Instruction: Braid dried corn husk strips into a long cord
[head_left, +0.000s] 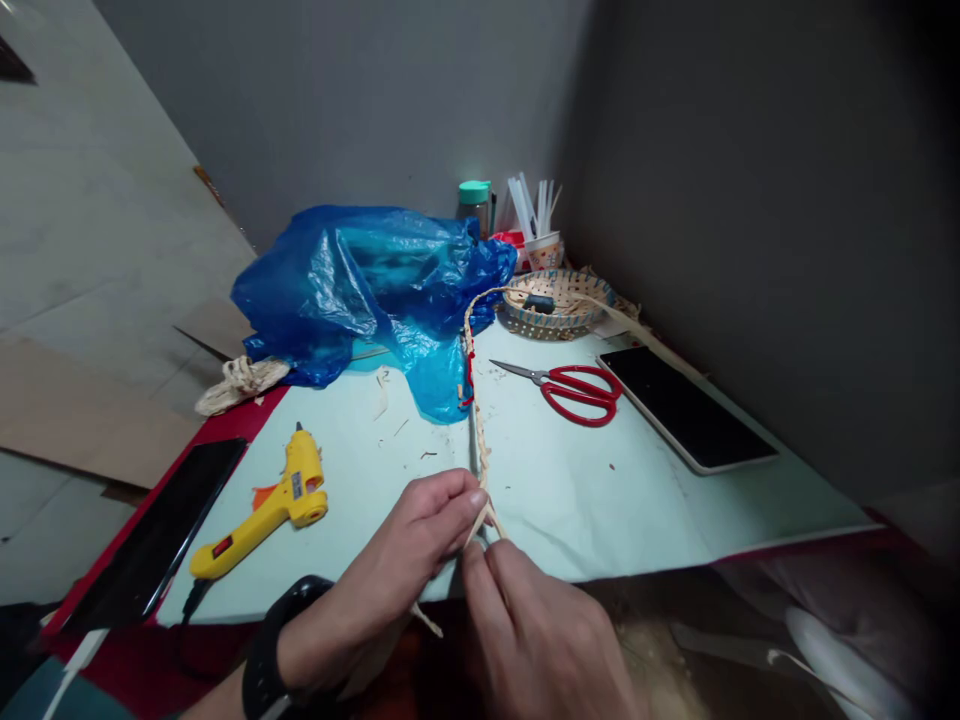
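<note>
A pale braided cord [480, 425] runs from my hands away over the table toward the basket, with a bit of red near its middle. My left hand [427, 525] pinches the braid at its near end, thumb on top. Just in front of me, my right hand [540, 630] is closed on the loose strands [487, 518] that fan out below the braid. Its fingertips are partly hidden. Another strand end [427, 620] hangs under my left hand past the table edge. Red-handled scissors [574, 388] lie to the right of the braid.
A yellow glue gun [262, 508] lies at left beside a dark phone [161, 535]. A blue plastic bag [360, 280] covers the back left, near a bundle of pale fibre [244, 385]. Behind stand a woven basket [555, 325] and a cup of sticks [544, 252]. A tablet [690, 410] lies right.
</note>
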